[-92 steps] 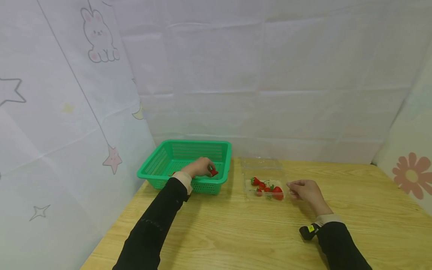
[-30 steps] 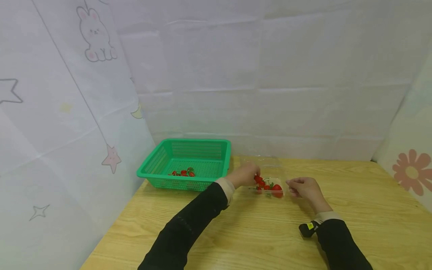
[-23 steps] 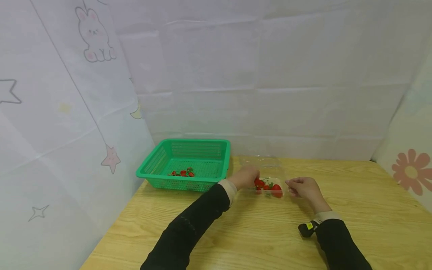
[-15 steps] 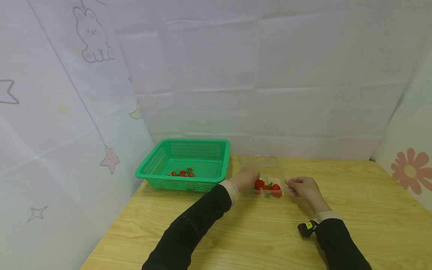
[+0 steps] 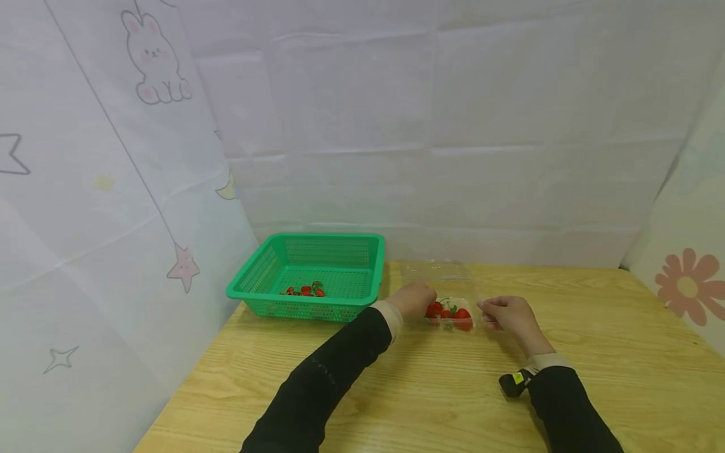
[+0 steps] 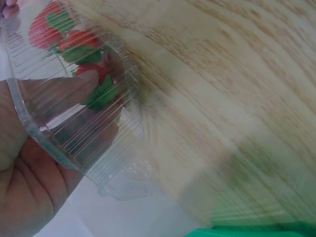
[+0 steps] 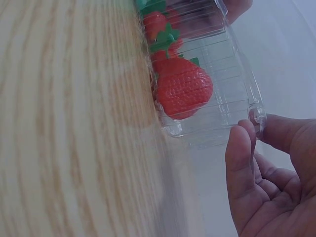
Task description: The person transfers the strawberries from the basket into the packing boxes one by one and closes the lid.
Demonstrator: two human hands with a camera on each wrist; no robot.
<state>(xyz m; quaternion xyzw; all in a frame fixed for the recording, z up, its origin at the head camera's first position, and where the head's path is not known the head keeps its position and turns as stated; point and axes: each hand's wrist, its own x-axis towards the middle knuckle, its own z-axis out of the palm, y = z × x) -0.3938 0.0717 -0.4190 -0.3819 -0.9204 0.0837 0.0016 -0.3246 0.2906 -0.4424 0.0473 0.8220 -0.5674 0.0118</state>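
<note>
My left hand [image 5: 415, 298] reaches into a clear plastic clamshell box [image 5: 453, 326] on the table. Through the ribbed wall in the left wrist view, its thumb and fingers close around a red strawberry with a green leaf [image 6: 102, 94]; the wall and fingers partly hide it. Beside it in the box lie more red fruits, among them a large strawberry [image 7: 183, 90] at the right end. My right hand [image 5: 511, 318] pinches the box's right rim between thumb and forefinger. The box's lid [image 5: 435, 270] lies folded back toward the wall.
A green slotted basket [image 5: 306, 241] stands to the left of the box, with several small red fruits [image 5: 306, 290] inside. The wooden table [image 5: 430, 396] runs back to a white printed cloth wall [image 5: 351, 126].
My left hand has moved from the basket rightward into the clear box, carrying a strawberry, and lowered it at the left end. My right hand keeps its pinch on the rim.
</note>
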